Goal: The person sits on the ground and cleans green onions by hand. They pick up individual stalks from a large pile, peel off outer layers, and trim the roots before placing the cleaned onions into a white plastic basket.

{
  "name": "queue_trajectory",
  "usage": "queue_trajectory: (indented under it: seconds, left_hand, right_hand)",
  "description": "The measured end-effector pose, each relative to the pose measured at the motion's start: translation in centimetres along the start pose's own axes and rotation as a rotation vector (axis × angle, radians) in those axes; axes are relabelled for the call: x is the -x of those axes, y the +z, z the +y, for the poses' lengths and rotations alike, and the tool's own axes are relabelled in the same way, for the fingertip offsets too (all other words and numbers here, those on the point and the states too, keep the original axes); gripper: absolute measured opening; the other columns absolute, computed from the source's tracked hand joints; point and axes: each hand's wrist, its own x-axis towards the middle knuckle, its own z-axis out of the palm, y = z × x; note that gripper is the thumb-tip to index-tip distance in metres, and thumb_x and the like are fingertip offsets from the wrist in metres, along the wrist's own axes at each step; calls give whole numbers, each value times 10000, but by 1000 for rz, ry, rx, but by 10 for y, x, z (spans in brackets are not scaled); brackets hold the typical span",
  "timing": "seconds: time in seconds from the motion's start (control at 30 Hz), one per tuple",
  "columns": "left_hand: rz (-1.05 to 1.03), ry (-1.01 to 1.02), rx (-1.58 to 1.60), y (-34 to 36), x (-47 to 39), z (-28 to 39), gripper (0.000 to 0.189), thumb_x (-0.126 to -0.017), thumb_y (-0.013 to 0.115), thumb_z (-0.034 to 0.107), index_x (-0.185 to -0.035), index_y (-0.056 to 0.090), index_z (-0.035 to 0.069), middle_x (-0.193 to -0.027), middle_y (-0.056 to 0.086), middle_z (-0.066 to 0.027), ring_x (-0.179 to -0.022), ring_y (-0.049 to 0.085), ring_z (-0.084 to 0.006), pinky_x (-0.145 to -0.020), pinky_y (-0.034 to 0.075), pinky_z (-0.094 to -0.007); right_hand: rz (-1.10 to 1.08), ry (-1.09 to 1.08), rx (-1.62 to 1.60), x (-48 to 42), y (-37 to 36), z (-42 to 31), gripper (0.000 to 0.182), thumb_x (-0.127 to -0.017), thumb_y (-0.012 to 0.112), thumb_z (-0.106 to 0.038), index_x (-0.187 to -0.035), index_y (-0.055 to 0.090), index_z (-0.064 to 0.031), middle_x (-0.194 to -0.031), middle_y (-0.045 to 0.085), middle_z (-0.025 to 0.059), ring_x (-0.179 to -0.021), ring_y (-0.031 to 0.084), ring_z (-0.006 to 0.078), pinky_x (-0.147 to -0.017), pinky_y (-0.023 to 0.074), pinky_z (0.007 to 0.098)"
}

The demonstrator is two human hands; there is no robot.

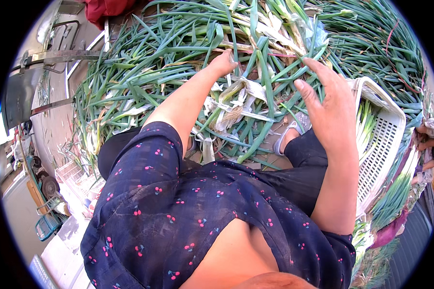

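Note:
A large heap of green onions (141, 65) lies before me, leaves tangled with pale, dry stalks. My left hand (223, 65) reaches into the heap's middle, fingers curled down among stalks; what they grip is hidden. A thin red string (271, 54) runs across the stalks between my hands. My right hand (331, 104) hovers at the right with thumb and forefinger apart, holding nothing; its fingertips are close to the leaves. Below my hands lies a tangle of stripped, whitish onion skins and leaves (235, 104).
A white perforated plastic crate (381, 151) with green onions inside stands at my right. Dense green onions (369, 39) are piled at the upper right. Another person's hands (425, 144) show at the right rim. Metal frame bars (67, 56) extend at the left; a red cloth (106, 9) lies at the top.

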Motion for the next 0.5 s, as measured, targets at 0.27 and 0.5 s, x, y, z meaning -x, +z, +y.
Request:
queue_trajectory:
  seconds: [0.27, 0.5]
  left_hand:
    - [68, -184, -95, 8, -82, -36, 561, -882, 394, 416, -1289, 360, 30, -1168, 521, -272, -1091, 498, -408, -949, 375, -422]
    - [281, -182, 1, -15, -46, -61, 413, -849, 300, 338, -974, 572, 54, -1070, 568, -226, -995, 514, -420, -863, 396, -461]
  right_hand:
    - [-278, 46, -142, 11, -13, -1, 431, -749, 656, -154, -1133, 530, -2, -1034, 585, 159, -961, 543, 328, -885, 395, 441]
    - [-349, -7, -161, 17, -16, -2, 470, -724, 676, -173, -1132, 523, 2, -1036, 579, 145, -967, 541, 300, -851, 425, 379]
